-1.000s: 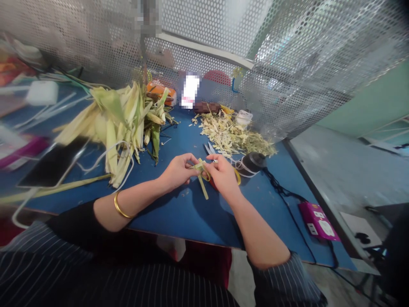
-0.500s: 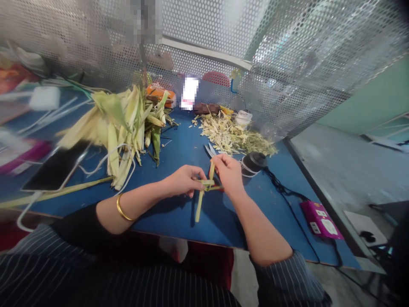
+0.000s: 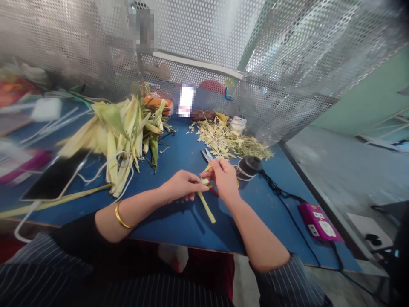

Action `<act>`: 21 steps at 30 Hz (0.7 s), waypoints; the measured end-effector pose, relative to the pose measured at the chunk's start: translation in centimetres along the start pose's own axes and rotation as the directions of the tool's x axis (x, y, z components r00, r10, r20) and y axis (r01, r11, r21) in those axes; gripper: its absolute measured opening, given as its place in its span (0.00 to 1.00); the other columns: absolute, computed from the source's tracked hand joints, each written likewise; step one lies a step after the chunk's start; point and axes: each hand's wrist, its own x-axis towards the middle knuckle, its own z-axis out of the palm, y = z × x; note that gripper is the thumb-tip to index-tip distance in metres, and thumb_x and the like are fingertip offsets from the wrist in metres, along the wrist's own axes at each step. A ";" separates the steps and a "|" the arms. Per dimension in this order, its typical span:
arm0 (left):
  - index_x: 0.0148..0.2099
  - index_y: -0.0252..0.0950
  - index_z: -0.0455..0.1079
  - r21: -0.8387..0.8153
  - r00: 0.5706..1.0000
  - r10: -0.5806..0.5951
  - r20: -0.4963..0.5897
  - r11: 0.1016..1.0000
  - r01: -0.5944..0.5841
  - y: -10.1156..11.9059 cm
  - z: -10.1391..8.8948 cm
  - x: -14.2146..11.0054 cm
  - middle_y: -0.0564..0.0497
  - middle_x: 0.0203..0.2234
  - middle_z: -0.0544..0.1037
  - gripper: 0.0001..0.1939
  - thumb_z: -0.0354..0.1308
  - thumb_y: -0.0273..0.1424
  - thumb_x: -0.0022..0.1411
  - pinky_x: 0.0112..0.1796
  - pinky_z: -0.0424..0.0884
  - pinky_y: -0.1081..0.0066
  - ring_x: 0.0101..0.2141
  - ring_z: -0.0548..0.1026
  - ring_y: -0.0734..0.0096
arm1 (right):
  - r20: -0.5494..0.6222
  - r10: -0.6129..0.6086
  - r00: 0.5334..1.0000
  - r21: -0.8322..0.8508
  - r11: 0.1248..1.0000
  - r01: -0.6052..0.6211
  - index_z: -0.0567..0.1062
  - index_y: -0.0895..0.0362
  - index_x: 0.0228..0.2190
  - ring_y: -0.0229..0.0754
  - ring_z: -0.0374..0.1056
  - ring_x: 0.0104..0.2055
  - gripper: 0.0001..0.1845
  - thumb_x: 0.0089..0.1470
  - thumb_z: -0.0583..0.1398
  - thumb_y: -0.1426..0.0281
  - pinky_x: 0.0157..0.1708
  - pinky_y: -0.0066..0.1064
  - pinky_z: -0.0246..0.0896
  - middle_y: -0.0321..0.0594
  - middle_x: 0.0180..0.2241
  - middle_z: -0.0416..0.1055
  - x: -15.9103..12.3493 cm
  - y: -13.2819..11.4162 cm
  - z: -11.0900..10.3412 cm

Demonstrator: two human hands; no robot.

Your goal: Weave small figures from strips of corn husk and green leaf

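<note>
Above the front of the blue table, my left hand (image 3: 182, 185) pinches a folded corn husk strip (image 3: 206, 207) between thumb and fingers. One pale green end of it hangs down toward me. My right hand (image 3: 223, 177) grips another part of the strip, close beside the left fingertips. The fold between the hands is partly covered by my fingers. Behind my right hand lie scissors (image 3: 206, 155), blades pointing away, with their red handles mostly hidden beneath the hand. A black spool (image 3: 248, 167) wound with white cord stands just right of that hand.
Corn husks (image 3: 128, 128) are heaped at left, by a phone (image 3: 56, 177) with a white cable. Shredded husk pieces (image 3: 220, 136) lie at the back. A purple power strip (image 3: 319, 221) with black cables sits at right. A perforated metal screen (image 3: 204, 34) borders the rear.
My right hand has drawn a little closer to my left, its fingers covering more of the fold. The strip's hanging end has swung from nearly straight down to slanting rightward.
</note>
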 end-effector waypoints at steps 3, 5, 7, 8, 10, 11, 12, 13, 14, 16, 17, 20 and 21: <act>0.26 0.32 0.73 0.038 1.000 -0.020 -0.020 0.999 0.021 -0.3 0.3 0.1 0.55 0.11 0.67 0.15 0.62 0.42 0.50 0.17 0.59 0.78 0.14 0.64 0.79 | -0.009 -0.044 0.999 0.033 0.998 0.044 0.65 0.56 0.26 0.37 0.72 0.21 0.13 0.52 0.58 0.60 0.20 0.24 0.65 0.28 0.18 0.63 -0.3 0.0 0.3; 0.23 0.32 0.71 0.063 1.000 -0.026 0.006 0.998 0.026 -0.4 0.5 0.1 0.56 0.10 0.66 0.15 0.61 0.40 0.51 0.17 0.58 0.78 0.13 0.64 0.79 | -0.025 -0.094 0.995 0.033 0.995 0.095 0.65 0.56 0.26 0.36 0.71 0.21 0.14 0.53 0.58 0.60 0.20 0.23 0.64 0.28 0.19 0.63 -0.6 0.2 0.6; 0.21 0.33 0.69 0.091 0.999 -0.025 0.024 0.996 0.023 -0.5 0.7 0.1 0.56 0.09 0.66 0.16 0.60 0.39 0.52 0.17 0.57 0.78 0.13 0.64 0.80 | -0.040 -0.138 0.990 0.021 0.990 0.139 0.65 0.56 0.25 0.35 0.71 0.20 0.14 0.53 0.57 0.59 0.20 0.23 0.63 0.28 0.19 0.62 -0.8 0.5 0.9; 0.19 0.33 0.68 0.103 0.999 -0.022 0.029 0.995 0.019 -0.5 0.8 0.2 0.56 0.09 0.65 0.16 0.60 0.39 0.52 0.17 0.57 0.78 0.13 0.63 0.80 | -0.038 -0.154 0.987 0.013 0.988 0.155 0.65 0.56 0.25 0.35 0.70 0.21 0.14 0.54 0.57 0.59 0.20 0.23 0.63 0.28 0.20 0.62 -0.9 0.5 0.9; 0.19 0.33 0.67 0.088 1.000 -0.014 0.009 0.996 0.013 -0.3 0.8 0.2 0.55 0.10 0.66 0.17 0.60 0.39 0.52 0.17 0.57 0.78 0.13 0.63 0.80 | -0.014 -0.194 0.981 -0.003 0.981 0.194 0.67 0.56 0.27 0.36 0.71 0.23 0.14 0.55 0.55 0.59 0.23 0.26 0.65 0.30 0.21 0.64 -0.8 0.5 0.8; 0.21 0.33 0.68 0.051 1.000 -0.011 -0.020 0.999 0.012 -0.2 0.7 0.2 0.55 0.10 0.66 0.16 0.61 0.39 0.52 0.18 0.58 0.78 0.13 0.63 0.80 | 0.000 -0.234 0.972 -0.027 0.972 0.234 0.68 0.56 0.30 0.37 0.72 0.26 0.13 0.56 0.55 0.59 0.27 0.28 0.66 0.32 0.24 0.67 -0.7 0.4 0.6; 0.23 0.33 0.70 -0.001 0.998 -0.009 -0.065 1.000 0.009 -0.1 0.5 0.3 0.56 0.11 0.66 0.15 0.61 0.39 0.52 0.19 0.59 0.77 0.14 0.63 0.80 | 0.003 -0.292 0.956 -0.075 0.954 0.291 0.70 0.56 0.33 0.38 0.73 0.31 0.12 0.56 0.55 0.60 0.32 0.31 0.68 0.35 0.28 0.70 -0.5 0.2 0.2; 0.25 0.32 0.72 -0.061 0.993 -0.009 -0.120 0.998 0.002 0.0 0.3 0.3 0.56 0.11 0.66 0.14 0.61 0.39 0.52 0.20 0.60 0.77 0.14 0.63 0.81 | -0.016 -0.364 0.931 -0.145 0.922 0.358 0.70 0.56 0.37 0.40 0.72 0.36 0.13 0.56 0.55 0.60 0.39 0.34 0.67 0.39 0.32 0.72 -0.3 0.0 -0.1; 0.27 0.32 0.73 -0.119 0.984 -0.009 -0.176 0.993 -0.012 0.2 0.1 0.4 0.56 0.12 0.67 0.13 0.62 0.39 0.51 0.20 0.60 0.77 0.15 0.63 0.81 | -0.055 -0.436 0.898 -0.228 0.881 0.414 0.71 0.55 0.41 0.41 0.71 0.41 0.14 0.55 0.56 0.60 0.44 0.36 0.64 0.41 0.37 0.73 -0.1 -0.2 -0.5; 0.29 0.31 0.74 -0.194 0.967 -0.005 -0.254 0.980 -0.046 0.4 -0.3 0.5 0.55 0.13 0.67 0.13 0.63 0.38 0.51 0.21 0.60 0.77 0.16 0.63 0.81 | -0.145 -0.493 0.858 -0.358 0.835 0.419 0.72 0.56 0.41 0.42 0.68 0.42 0.16 0.53 0.58 0.60 0.46 0.37 0.62 0.42 0.38 0.72 0.3 -0.5 -1.2; 0.29 0.31 0.74 -0.209 0.962 0.000 -0.274 0.976 -0.060 0.4 -0.5 0.6 0.55 0.14 0.67 0.13 0.63 0.38 0.51 0.21 0.60 0.77 0.16 0.63 0.81 | -0.167 -0.445 0.880 -0.361 0.858 0.365 0.73 0.56 0.38 0.41 0.68 0.38 0.16 0.52 0.59 0.58 0.42 0.35 0.63 0.41 0.34 0.72 0.4 -0.5 -1.4; 0.29 0.31 0.74 -0.221 0.962 0.009 -0.272 0.973 -0.071 0.3 -0.7 0.6 0.55 0.14 0.67 0.13 0.63 0.38 0.51 0.21 0.60 0.77 0.17 0.64 0.81 | 0.023 -0.066 0.998 -0.205 0.976 0.070 0.72 0.57 0.27 0.35 0.61 0.22 0.18 0.49 0.59 0.54 0.26 0.29 0.59 0.33 0.20 0.66 0.5 -0.2 -1.3; 0.29 0.31 0.74 -0.220 0.964 0.009 -0.265 0.973 -0.070 0.3 -0.7 0.6 0.55 0.14 0.68 0.13 0.63 0.38 0.51 0.21 0.60 0.77 0.17 0.64 0.80 | 0.120 0.034 0.992 -0.171 0.985 -0.013 0.71 0.58 0.25 0.33 0.58 0.19 0.19 0.49 0.60 0.54 0.22 0.28 0.56 0.31 0.17 0.64 0.4 0.0 -1.1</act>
